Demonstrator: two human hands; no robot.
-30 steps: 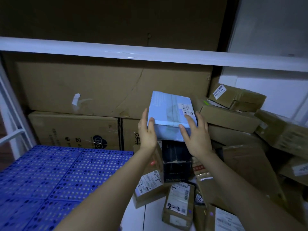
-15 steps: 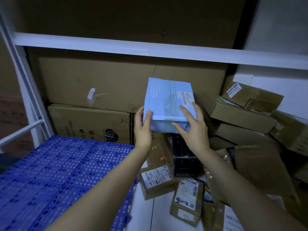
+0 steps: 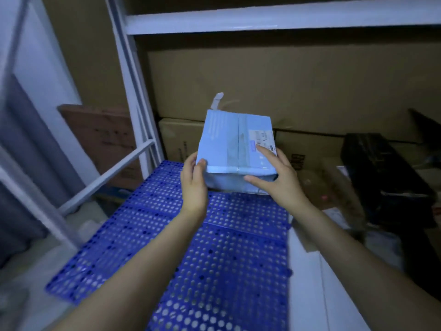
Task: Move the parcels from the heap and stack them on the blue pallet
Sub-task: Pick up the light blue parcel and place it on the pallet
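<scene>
Blue parcel hangs over the far end of the blue pallet, at 12 o'clock from me; I see left grip and right grip curled round its near corners.

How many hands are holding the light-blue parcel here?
2: left hand grips the near-left corner of the light-blue parcel; right hand holds its near-right side. Both plainly visible.

Pretty dim with a cold bluish cast. The right side sinks into shadow, the white shelf frame bows at the edges, and there's soft motion blur throughout.
</scene>
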